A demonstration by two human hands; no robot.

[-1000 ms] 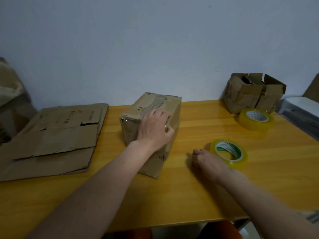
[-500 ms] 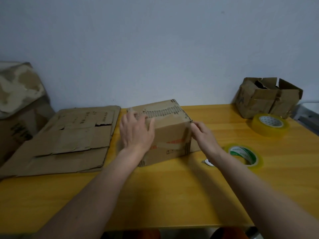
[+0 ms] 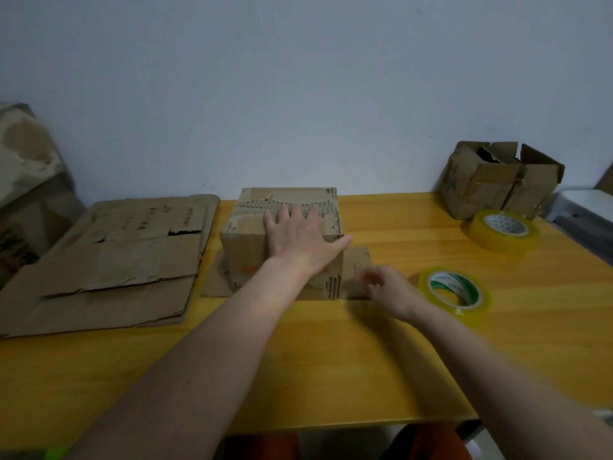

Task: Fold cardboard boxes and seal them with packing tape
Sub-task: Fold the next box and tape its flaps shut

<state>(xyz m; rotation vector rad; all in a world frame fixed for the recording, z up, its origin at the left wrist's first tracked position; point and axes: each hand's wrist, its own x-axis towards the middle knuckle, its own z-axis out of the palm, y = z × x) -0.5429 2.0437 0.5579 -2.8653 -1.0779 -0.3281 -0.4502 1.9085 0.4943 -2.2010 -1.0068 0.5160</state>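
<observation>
A worn cardboard box [image 3: 252,254] stands in the middle of the yellow table [image 3: 331,360], its bottom flaps splayed flat to the left and right. My left hand [image 3: 298,237] lies flat on the box top, fingers spread, thumb over the right edge. My right hand [image 3: 384,287] hovers blurred beside the box's right flap [image 3: 358,263], fingers loosely curled, holding nothing. A roll of clear tape with a green and white core [image 3: 454,293] lies just right of that hand. A second, thicker tape roll [image 3: 504,230] sits further back right.
A stack of flattened cardboard [image 3: 109,260] lies on the table's left. A folded open-topped box [image 3: 497,177] stands at the back right against the wall. More cardboard [image 3: 23,180] leans off the table's left end. A white surface [image 3: 587,207] adjoins the right edge.
The box has been turned square to me and set down. My left hand shifted from its left side onto its top. My right hand left the box's right side and dropped toward the table.
</observation>
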